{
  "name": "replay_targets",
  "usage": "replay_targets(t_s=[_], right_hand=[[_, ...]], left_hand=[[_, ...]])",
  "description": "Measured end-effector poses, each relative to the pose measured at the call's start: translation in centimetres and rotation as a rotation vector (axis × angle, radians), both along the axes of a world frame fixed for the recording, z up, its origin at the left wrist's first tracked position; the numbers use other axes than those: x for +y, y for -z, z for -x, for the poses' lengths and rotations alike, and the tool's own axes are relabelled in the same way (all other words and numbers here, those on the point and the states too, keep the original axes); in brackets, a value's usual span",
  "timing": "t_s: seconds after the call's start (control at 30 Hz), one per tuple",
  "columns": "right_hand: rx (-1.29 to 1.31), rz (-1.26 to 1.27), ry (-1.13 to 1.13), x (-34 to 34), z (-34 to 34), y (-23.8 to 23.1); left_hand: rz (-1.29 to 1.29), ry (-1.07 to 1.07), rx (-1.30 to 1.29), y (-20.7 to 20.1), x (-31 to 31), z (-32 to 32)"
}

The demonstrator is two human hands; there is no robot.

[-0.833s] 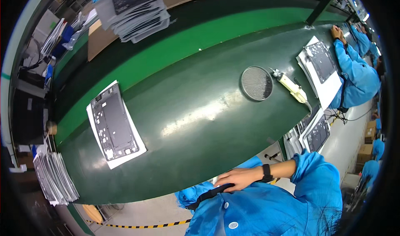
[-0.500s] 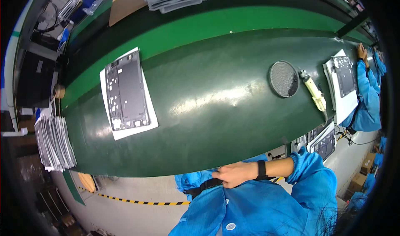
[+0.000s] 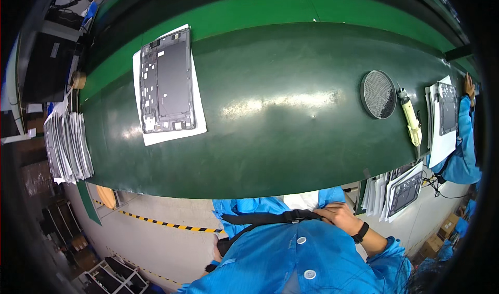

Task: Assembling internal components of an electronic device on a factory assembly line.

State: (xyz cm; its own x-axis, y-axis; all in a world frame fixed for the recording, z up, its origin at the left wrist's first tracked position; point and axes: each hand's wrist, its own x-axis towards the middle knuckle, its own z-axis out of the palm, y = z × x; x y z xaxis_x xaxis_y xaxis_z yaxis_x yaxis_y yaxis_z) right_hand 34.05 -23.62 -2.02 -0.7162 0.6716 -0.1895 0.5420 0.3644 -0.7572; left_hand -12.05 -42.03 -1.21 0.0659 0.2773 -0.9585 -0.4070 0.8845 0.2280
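Observation:
My right hand (image 3: 340, 218) is at my waist, its fingers closed on the black strap (image 3: 260, 218) that crosses my blue smock. A black buckle (image 3: 296, 215) sits on the strap just left of those fingers. Only a part of my left hand (image 3: 217, 250) shows, low beside my left hip against a dark object; its fingers are mostly hidden. Beyond the hands, on the green bench (image 3: 249, 159), a grey tablet housing (image 3: 171, 81) lies on white sheets at the left. Toward the right are a round tray of small dark parts (image 3: 378, 94) and a pale yellow power screwdriver (image 3: 410, 118).
More tablet housings on white sheets (image 3: 442, 117) are stacked at the bench's right end, with another stack (image 3: 403, 192) below its edge. Layered sheets (image 3: 68, 147) stand at the left end. A co-worker's hand (image 3: 469, 86) rests at the far right. Striped tape (image 3: 171, 225) marks the floor.
My view has shifted, so the bench sits higher in it. My right hand has moved right along the strap, uncovering the buckle. Part of my left hand has come into view.

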Motion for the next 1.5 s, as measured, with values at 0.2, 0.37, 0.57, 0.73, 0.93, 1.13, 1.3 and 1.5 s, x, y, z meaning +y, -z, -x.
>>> replay_targets(t_s=[0.2, 0.37, 0.57, 0.73, 0.93, 1.13, 1.3, 1.5], right_hand=[[0.173, 0.225, 0.139, 3.0, 2.9, -0.5], [0.362, 0.424, 0.053, 6.0, 9.2, -0.7], [0.139, 0.265, -0.47, 6.7, 12.5, 1.0], [0.065, 0.61, -0.292, 7.2, 8.5, -0.1], [0.092, 0.777, 0.067, 4.3, 1.7, -0.5], [0.051, 1.014, 0.294, -3.7, -5.5, 0.9], [0.091, 0.958, 0.196, -0.3, -5.6, 1.6], [0.026, 0.721, 0.083, 3.0, 0.3, -0.2]], left_hand=[[0.026, -0.07, 0.028, -0.3, 0.9, -1.1], [0.063, -0.12, 0.027, -0.1, 1.1, -2.7], [0.1, -0.183, 0.056, -0.3, 1.6, -3.4], [0.147, -0.242, 0.096, -1.5, 1.6, -4.4], [0.181, -0.27, 0.126, -2.3, 2.8, -5.0], [0.165, 0.292, -0.086, -1.8, 10.0, -0.2], [0.016, 0.634, -0.114, 3.7, 12.2, 1.2], [-0.587, 1.094, 0.69, 0.3, 15.7, 0.3]])
